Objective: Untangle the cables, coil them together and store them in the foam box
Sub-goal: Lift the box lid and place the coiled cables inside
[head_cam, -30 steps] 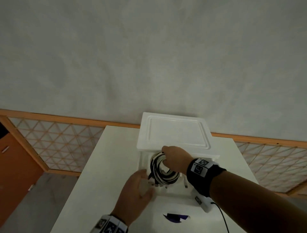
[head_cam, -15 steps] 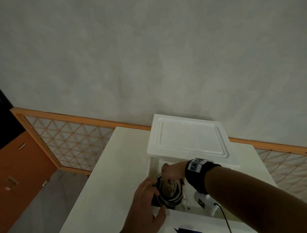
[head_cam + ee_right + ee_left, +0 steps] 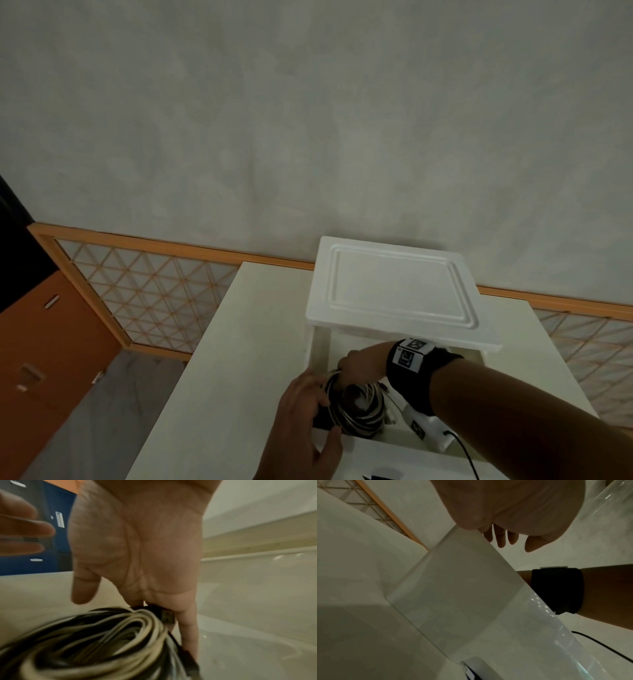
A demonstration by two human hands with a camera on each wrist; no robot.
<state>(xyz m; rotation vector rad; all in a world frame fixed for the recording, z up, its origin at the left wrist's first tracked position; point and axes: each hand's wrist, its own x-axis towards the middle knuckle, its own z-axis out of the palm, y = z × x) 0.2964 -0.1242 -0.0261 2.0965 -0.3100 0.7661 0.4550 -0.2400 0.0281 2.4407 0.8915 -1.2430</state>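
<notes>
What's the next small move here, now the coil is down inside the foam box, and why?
Probably let go and lift the right hand straight out. The coiled cables already sit low inside the foam box, black and white loops together, with the fingers curled round one side by a plug. The left hand at the box's near wall could steady the loops so they don't spring up.

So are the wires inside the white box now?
Inside. The black-and-white coiled cable bundle sits below the white foam box's rim, with the right hand gripping it.
</notes>
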